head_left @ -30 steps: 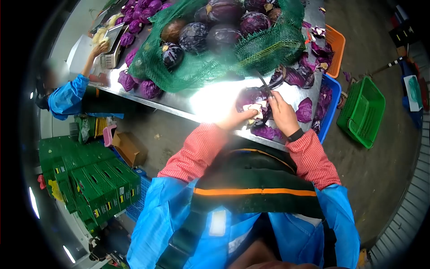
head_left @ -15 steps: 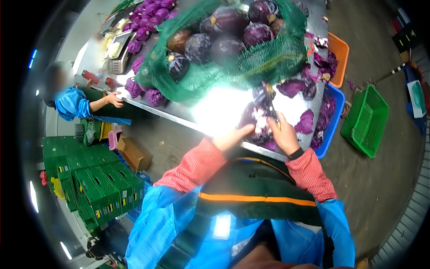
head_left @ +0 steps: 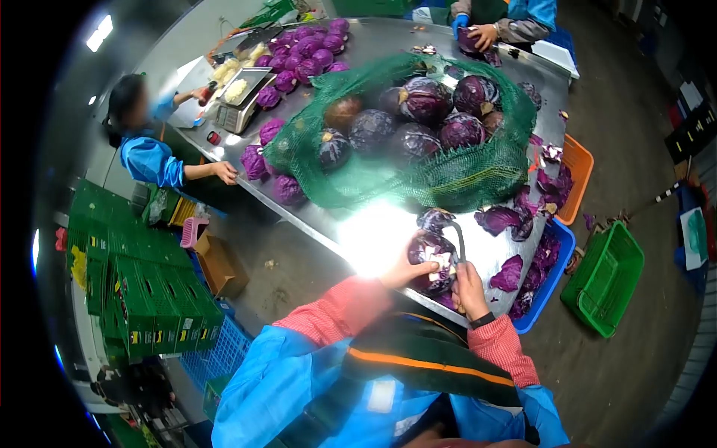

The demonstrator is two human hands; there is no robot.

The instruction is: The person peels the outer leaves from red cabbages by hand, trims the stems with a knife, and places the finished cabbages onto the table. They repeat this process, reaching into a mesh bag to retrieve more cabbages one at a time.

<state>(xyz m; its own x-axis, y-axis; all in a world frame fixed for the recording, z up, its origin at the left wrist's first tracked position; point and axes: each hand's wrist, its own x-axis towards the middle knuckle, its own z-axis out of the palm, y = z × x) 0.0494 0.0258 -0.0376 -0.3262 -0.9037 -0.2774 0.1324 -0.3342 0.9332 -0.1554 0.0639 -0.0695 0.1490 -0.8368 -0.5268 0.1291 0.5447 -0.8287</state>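
Head view of a steel surface (head_left: 373, 56) at which red cabbages are trimmed. At the near edge of the surface a red cabbage (head_left: 427, 250) is held, its pale cut stem turned up. The left hand (head_left: 407, 272) is wrapped around the cabbage's near left side, its grip clamped on the head. The right hand (head_left: 469, 287) is seen just right of the cabbage, its grip closed on a knife (head_left: 458, 243), whose dark blade is raised beside the stem; the handle is hidden in the fist.

Beyond the cabbage a green net sack (head_left: 448, 179) filled with further red cabbages is spread across the middle of the surface. Loose purple leaves (head_left: 499, 219) are scattered to its right, and more are collected in a blue crate (head_left: 551, 295) at the right edge, with an orange crate (head_left: 581, 168) farther along. A green basket (head_left: 606, 280) is set on the floor at the right. At the far left a weighing scale (head_left: 240, 104) is placed, near a co-worker's blue sleeve (head_left: 149, 160).
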